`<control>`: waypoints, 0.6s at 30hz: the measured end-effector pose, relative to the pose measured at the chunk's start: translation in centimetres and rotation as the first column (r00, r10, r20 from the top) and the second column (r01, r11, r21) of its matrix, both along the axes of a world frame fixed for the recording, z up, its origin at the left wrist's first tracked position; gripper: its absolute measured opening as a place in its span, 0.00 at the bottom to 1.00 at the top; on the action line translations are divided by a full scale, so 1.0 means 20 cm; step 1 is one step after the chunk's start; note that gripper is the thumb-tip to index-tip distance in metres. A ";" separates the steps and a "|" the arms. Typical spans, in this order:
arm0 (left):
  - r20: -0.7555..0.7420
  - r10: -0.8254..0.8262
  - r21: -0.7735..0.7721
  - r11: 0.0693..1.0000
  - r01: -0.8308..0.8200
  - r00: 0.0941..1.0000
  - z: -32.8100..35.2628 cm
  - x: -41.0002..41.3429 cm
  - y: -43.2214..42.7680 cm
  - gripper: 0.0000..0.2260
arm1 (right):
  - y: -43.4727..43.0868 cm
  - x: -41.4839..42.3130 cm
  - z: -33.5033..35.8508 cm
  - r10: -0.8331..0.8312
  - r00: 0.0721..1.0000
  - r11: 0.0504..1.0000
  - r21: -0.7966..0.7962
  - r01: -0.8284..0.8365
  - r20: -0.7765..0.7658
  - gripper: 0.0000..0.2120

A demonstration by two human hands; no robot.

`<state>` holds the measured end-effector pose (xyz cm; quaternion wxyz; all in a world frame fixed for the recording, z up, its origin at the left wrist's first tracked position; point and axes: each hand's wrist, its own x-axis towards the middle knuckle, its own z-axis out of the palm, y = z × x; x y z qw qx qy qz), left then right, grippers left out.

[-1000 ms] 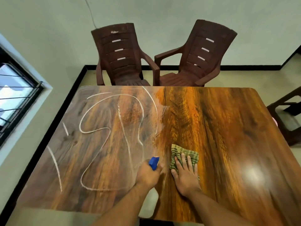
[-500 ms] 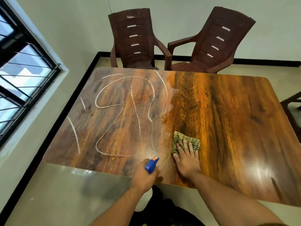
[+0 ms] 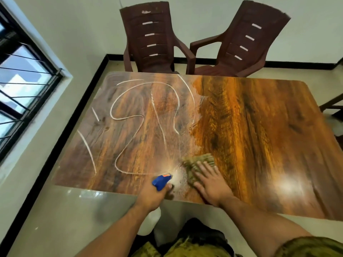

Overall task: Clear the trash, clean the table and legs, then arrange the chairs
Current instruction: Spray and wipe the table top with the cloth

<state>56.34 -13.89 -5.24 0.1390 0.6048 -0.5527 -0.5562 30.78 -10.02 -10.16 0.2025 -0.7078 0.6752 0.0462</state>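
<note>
Here I see my left hand (image 3: 151, 196) wrapped around a spray bottle (image 3: 161, 181), its blue nozzle aimed over the near edge of the bench (image 3: 250, 127). Just beside it, my right hand (image 3: 211, 184) lies flat with fingers spread, pressing a green cloth (image 3: 196, 162). White streaks (image 3: 144, 117) curl ahead of the left hand. Two brown chairs (image 3: 154, 39) stand beyond the far edge.

No legible text, label, brand, number or sign anywhere. White looping streaks on the table (image 3: 250, 127), left of its middle: residue lines only, not letters or digits. Orange patch on top of the blue spray head (image 3: 161, 180), at the table's near edge: too small and blurred to read.
</note>
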 end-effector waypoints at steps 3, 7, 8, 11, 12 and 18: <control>0.059 -0.070 -0.058 0.996 0.073 0.996 0.05 0.07 -0.10 0.10 | -0.18 0.10 0.00 -0.661 0.748 0.745 0.065 0.664 -0.061 0.29; 0.039 -0.207 -0.056 0.976 0.209 0.978 0.08 0.18 -0.23 0.18 | -0.41 0.48 0.00 -0.572 0.820 0.816 0.079 0.573 -0.036 0.29; 0.035 -0.251 -0.058 0.966 0.253 0.967 0.08 0.21 -0.27 0.15 | -0.40 0.57 -0.01 -0.415 0.910 0.908 0.065 0.415 -0.013 0.29; -0.027 -0.367 -0.066 0.929 0.365 0.930 0.08 0.27 -0.38 0.05 | -0.21 0.73 -0.06 -0.115 0.991 0.993 -0.005 0.116 0.073 0.27; -0.050 -0.396 -0.078 0.917 0.391 0.917 0.09 0.28 -0.41 0.03 | -0.11 0.72 -0.09 -0.101 0.992 0.994 -0.044 0.105 0.082 0.27; -0.116 -0.561 -0.014 0.826 0.563 0.820 0.14 0.32 -0.44 0.09 | 0.16 0.75 -0.09 -0.913 0.408 0.408 0.001 0.913 0.002 0.28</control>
